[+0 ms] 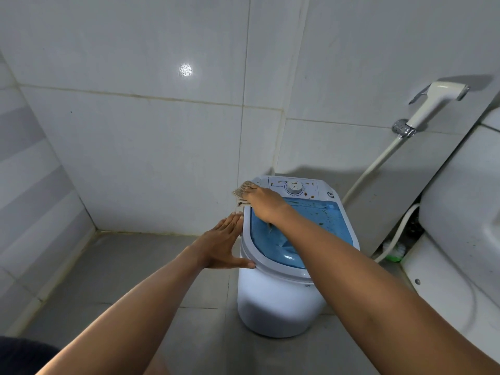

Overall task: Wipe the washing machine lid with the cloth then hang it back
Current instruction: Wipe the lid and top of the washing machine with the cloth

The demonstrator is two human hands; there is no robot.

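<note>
While brown specks (322, 212) beyond the right hand (261, 201) await wiping, it presses the cloth (241, 191) down; left hand (223, 243) open, flat against the washing machine lid (335, 220) rim.

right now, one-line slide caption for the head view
Right hand presses cloth on soiled washing machine lid; left hand flat against its side.

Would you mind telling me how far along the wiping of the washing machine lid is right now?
Early on. Done: the cloth is off its hanger and in the right hand, pressed on the machine's far left corner. In hand: wiping there, while the left hand lies flat against the washing machine at its left rim. Left: brown specks still dot the blue lid and the control panel; the cloth must then be hung back.
</note>
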